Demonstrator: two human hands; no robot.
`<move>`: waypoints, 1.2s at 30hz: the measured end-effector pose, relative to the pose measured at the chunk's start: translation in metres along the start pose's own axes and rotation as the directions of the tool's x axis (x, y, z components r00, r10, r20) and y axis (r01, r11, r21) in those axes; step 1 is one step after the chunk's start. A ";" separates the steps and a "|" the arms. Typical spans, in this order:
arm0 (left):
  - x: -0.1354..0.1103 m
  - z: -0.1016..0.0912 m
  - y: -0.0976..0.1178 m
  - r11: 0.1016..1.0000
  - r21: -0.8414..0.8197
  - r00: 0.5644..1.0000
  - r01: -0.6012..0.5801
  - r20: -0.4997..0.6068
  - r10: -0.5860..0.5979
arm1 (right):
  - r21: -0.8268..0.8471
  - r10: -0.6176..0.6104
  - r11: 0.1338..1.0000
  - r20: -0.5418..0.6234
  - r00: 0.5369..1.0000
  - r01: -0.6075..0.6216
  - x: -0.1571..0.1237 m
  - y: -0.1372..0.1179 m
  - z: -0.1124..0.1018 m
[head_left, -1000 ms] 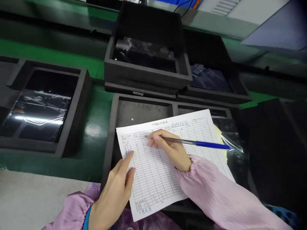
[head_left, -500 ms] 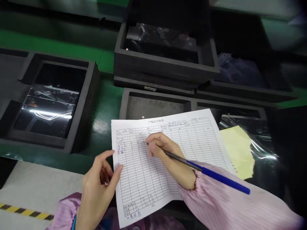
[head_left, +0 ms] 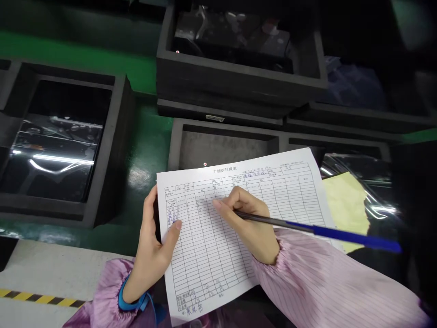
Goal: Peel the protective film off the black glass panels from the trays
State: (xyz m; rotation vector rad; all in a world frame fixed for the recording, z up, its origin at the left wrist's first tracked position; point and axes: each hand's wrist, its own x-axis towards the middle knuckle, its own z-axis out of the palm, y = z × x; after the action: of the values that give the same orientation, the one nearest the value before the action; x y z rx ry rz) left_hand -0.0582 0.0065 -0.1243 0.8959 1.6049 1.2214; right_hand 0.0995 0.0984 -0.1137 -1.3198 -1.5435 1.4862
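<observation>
the sheet [head_left: 211,248], above a tray [head_left: 221,148], is pinched at its edge by the left hand [head_left: 155,248]; the pen [head_left: 341,235] is gripped by the right hand [head_left: 256,238]. for neat writing, flat bracing is advised.

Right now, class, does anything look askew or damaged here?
The yellow paper pokes out askew from under the right side of the form; its outer edge looks uneven, perhaps torn. Nothing looks spilled.

One pen [head_left: 341,235], one printed form [head_left: 211,246]
</observation>
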 end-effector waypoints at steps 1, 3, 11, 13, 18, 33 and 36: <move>0.000 0.000 0.000 1.000 0.006 1.000 -0.006 -0.005 0.006 | -0.004 -0.008 1.000 -0.010 1.000 0.008 0.001 0.001 0.000; 0.000 0.000 -0.001 1.000 0.018 1.000 -0.021 -0.009 0.021 | -0.009 -0.018 1.000 -0.035 0.999 0.018 0.002 0.004 0.001; 0.000 -0.001 -0.003 0.993 0.100 0.999 -0.054 -0.002 0.055 | -0.098 -0.111 0.990 -0.127 0.986 0.099 0.003 0.010 0.005; 0.001 -0.001 -0.003 0.991 0.124 0.998 -0.059 0.018 0.057 | -0.123 -0.133 0.985 -0.130 0.983 0.118 0.003 0.011 0.005; 0.003 -0.002 -0.003 0.986 0.145 0.996 -0.076 0.049 0.070 | -0.194 -0.200 0.965 -0.107 0.974 0.177 0.003 0.013 0.006; 0.004 -0.002 -0.004 0.966 0.217 0.990 -0.140 0.053 0.132 | -0.278 -0.350 0.904 -0.049 0.936 0.323 0.003 0.012 0.006; 0.004 -0.002 -0.004 0.961 0.228 0.988 -0.156 0.048 0.149 | -0.148 -0.287 0.951 -0.081 0.955 0.273 0.005 0.011 0.005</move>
State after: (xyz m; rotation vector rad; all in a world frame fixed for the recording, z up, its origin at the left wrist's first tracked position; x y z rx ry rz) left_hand -0.0617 0.0088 -0.1294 1.1995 1.7031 1.1334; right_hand 0.0959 0.1000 -0.1265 -1.1719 -1.7090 1.1391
